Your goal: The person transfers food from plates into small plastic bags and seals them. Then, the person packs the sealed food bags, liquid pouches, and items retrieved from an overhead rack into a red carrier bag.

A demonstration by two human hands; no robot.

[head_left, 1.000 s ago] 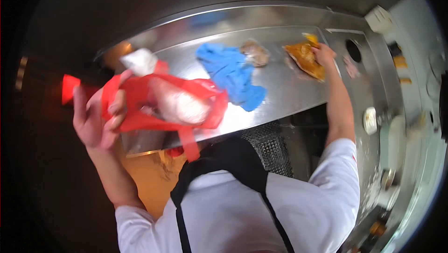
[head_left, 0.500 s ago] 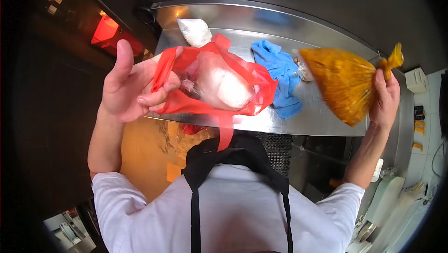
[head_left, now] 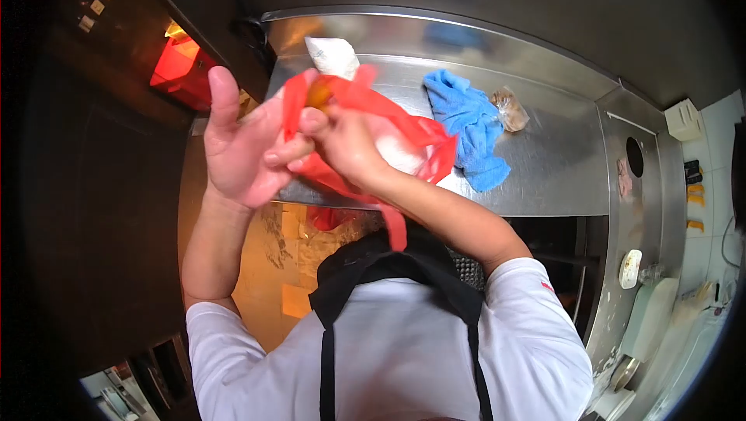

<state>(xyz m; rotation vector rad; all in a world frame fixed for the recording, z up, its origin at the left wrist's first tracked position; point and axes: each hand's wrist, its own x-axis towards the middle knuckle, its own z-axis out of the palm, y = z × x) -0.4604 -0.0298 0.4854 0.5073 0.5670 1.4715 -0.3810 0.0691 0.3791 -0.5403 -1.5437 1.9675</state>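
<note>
A red plastic bag (head_left: 439, 151) stands open on the steel counter, with a white packet (head_left: 398, 153) partly visible inside. My left hand (head_left: 252, 141) is hooked into the bag's left edge, its thumb raised and its fingers curled round the red plastic. Over the bag's mouth, my right hand (head_left: 342, 137) pinches the top of a yellow-brown bag (head_left: 319, 95), most of which is hidden by the hand and the red plastic. Both hands are close together, the right slightly blurred.
A white bag (head_left: 332, 57) rests behind the red one on the counter (head_left: 556, 180). To the right lie a blue cloth (head_left: 468, 126) and a small clear bag of brown contents (head_left: 510, 109). A white dish (head_left: 630, 269) stands farther right.
My right hand has swung from the far right across to the red bag, bringing the yellow-brown bag along. My left hand still holds the red bag's edge.
</note>
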